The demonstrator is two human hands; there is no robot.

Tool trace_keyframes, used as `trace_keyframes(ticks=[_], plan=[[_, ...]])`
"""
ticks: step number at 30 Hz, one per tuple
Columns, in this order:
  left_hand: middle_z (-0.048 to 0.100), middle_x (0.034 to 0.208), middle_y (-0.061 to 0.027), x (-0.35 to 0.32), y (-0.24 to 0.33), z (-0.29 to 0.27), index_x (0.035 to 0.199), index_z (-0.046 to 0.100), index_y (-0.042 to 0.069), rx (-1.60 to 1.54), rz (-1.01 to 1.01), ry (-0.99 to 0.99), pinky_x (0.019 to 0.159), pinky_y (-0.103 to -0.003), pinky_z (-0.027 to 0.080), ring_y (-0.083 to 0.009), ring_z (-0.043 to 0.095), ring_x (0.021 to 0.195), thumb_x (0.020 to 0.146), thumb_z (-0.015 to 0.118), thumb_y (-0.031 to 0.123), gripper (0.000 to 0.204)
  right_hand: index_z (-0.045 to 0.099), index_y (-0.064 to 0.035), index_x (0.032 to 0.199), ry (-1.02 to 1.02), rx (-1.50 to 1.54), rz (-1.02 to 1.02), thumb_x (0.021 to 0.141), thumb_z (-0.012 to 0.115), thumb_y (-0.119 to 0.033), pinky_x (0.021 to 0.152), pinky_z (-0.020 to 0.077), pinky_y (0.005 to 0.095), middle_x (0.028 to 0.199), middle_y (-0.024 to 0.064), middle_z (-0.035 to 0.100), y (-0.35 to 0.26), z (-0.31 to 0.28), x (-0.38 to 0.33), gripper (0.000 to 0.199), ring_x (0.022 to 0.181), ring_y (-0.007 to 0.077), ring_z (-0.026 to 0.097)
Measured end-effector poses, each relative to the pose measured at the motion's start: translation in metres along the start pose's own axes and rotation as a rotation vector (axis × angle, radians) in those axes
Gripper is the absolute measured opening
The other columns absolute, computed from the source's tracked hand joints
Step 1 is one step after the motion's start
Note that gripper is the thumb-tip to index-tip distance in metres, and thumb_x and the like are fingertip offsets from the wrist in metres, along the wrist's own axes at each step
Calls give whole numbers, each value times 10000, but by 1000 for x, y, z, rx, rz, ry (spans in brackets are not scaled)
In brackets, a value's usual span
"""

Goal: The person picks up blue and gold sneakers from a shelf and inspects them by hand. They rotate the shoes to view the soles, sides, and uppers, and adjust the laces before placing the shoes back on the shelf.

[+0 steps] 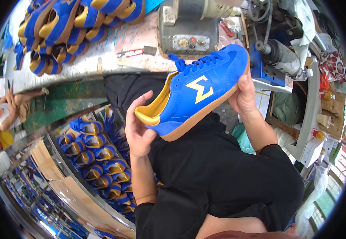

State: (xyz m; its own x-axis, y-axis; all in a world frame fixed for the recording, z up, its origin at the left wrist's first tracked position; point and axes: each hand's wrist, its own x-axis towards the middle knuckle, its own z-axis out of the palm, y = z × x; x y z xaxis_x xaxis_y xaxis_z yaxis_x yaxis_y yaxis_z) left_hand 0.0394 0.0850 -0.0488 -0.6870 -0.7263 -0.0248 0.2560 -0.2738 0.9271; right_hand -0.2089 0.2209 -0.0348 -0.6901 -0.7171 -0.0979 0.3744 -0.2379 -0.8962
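A blue sneaker (177,104) with a yellow zigzag mark, gold lining, blue laces and a brown gum sole is held up between my two hands, its side turned toward me. My left hand (139,129) grips the heel, thumb near the sole and fingers behind the collar. At the toe end, my right hand (242,93) holds the sole and forefoot, thumb in front. The toe points up to the right. Behind the shoe stands a grey machine (193,40) with a small panel of knobs on the workbench (77,71).
Many blue and gold shoes (69,24) are piled on the bench at the left. More shoes (101,159) fill a rack at lower left. Red-handled pliers (135,51) lie on the bench. A motor (282,55) stands at right. Another person (7,113) sits at far left.
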Motion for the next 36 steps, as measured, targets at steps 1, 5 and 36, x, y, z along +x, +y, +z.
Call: trace_keyframes(ticks=[1,5,36], plan=[[444,1444,-250,6,1,10,1451,345,-34,7,28,10,1074,-408,427,-308,524,1283,801,813,428,925,147,-101,1564,9,-1,-38,804,759,-497,1139,316,416,1476,116,363,-7,-1,3,1053,1373,254,371],[504,1379,-231,33,10,25,1438,367,-26,-79,79,-24,1063,-405,439,-289,536,1261,779,845,383,911,141,-66,1562,-70,-10,-140,856,702,-521,1137,315,400,1513,134,334,-37,-10,15,1010,1393,242,354],[595,1267,-171,150,47,82,1399,437,-90,-54,84,-89,1014,-353,467,-219,598,1166,948,626,391,686,160,-30,1462,74,-53,-182,1017,468,-352,674,626,388,1299,209,516,-87,-28,33,630,1050,311,660]])
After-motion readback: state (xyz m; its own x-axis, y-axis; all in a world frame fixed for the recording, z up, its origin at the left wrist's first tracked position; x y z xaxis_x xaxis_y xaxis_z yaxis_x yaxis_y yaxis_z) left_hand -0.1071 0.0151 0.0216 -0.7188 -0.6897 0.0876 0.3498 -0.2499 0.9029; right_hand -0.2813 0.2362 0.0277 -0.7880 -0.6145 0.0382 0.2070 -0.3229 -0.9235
